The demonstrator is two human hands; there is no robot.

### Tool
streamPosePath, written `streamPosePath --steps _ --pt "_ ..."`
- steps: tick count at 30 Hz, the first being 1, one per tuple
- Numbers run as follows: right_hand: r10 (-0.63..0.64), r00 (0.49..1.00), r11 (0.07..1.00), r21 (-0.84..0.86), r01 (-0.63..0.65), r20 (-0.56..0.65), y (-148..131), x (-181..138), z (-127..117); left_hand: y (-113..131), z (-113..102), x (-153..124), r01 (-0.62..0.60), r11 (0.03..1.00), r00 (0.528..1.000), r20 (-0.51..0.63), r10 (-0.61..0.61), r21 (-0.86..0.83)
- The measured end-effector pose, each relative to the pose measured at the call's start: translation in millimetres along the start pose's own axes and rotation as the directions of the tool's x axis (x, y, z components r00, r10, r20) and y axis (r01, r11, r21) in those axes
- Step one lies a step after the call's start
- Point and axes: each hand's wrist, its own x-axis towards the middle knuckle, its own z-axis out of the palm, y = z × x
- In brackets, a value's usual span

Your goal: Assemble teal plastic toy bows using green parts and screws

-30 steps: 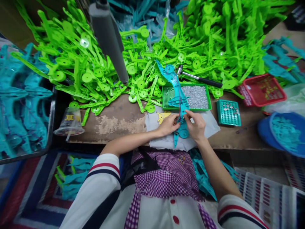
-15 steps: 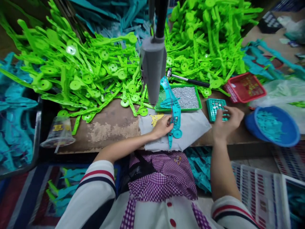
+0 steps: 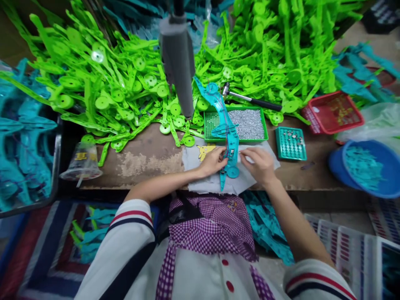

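A long teal plastic toy piece lies on a pale cloth at the table's near edge, its far end reaching over a green tray of small silvery parts. My left hand is closed on the piece's lower part, fingers pinching its left side. My right hand comes in from the right, fingers pinched together just beside the piece; what they hold is too small to make out. A small teal grid tray with a few metal bits sits to the right.
A large heap of bright green plastic pieces covers the back of the table. A grey hanging tool dangles above. A hammer, red basket, blue bowl of teal parts, clear cup, and a left bin of teal pieces surround the work spot.
My right hand has come back from the small teal grid tray to the teal piece, fingers pinched. My left hand has stayed on the piece. The view has shifted slightly.
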Motion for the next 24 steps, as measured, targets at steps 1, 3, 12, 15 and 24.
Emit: streamPosePath --steps 1,3,12,15,24 --pt "-0.046 0.999 0.999 0.006 0.046 0.002 -13.1 -1.1 10.9 -0.5 0.2 -0.3 -0.008 1.0 1.0 0.0 0.008 -0.008" --pt "-0.072 0.997 0.997 -0.016 0.072 -0.015 -27.8 -2.7 27.7 -1.7 1.0 -0.5 -0.019 1.0 1.0 -0.005 0.019 -0.017" --pt "-0.094 0.995 0.992 -0.08 0.097 0.04 -16.8 -3.5 31.3 0.3 0.4 -1.0 -0.013 0.999 1.0 -0.008 0.013 0.033" --pt "-0.137 0.987 0.989 -0.035 0.14 0.087 -14.1 -0.8 30.9 1.6 -0.7 -1.9 -0.011 1.0 1.0 -0.008 0.012 0.024" --pt "0.056 0.998 0.998 0.032 -0.056 0.015 -53.0 -44.3 34.2 -2.1 2.2 -2.1 -0.02 1.0 0.999 -0.028 0.02 0.004"
